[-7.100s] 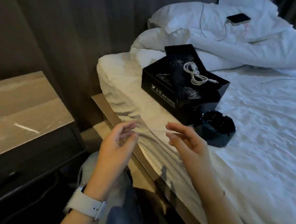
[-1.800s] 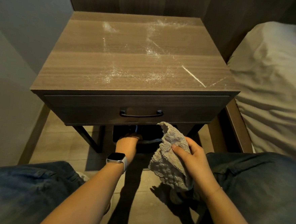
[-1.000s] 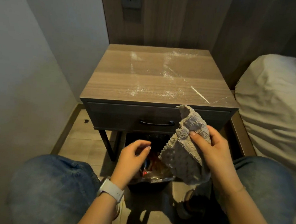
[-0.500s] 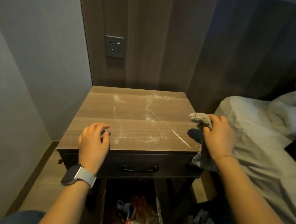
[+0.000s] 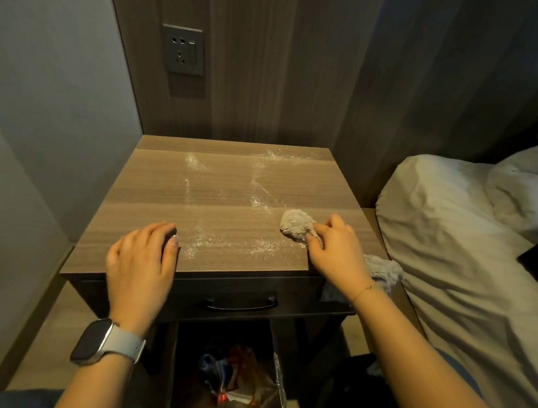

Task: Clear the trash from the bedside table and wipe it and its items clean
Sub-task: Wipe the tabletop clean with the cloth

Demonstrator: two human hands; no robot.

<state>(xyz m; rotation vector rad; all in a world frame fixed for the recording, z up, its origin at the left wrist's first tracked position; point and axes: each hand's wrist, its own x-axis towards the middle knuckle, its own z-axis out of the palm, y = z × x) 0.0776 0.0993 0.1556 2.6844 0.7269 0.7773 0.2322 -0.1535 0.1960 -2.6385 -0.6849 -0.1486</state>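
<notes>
My right hand (image 5: 337, 253) has its fingers curled round a grey cloth (image 5: 296, 223), bunching it against the bedside table (image 5: 229, 201) top near the right front corner; the cloth's tail hangs off the edge. My left hand (image 5: 141, 258) lies palm down at the front edge, fingers loosely together. White powder (image 5: 258, 200) streaks the top between them. A trash bin (image 5: 242, 390) sits underneath.

The counter (image 5: 229, 201) is topped in wood-grain laminate with a faint sheen, dusted with white powder (image 5: 258, 200). A nubby, matt grey cloth (image 5: 295, 224) is pressed onto it. The drawer front (image 5: 300, 289) is seen as dark and matt, with a glossy black handle (image 5: 241, 304). Crinkled, shiny foil and plastic wrappers are seen in the bin (image 5: 242, 390) below. The bed (image 5: 449, 248) is covered in soft, wrinkled white fabric.
</notes>
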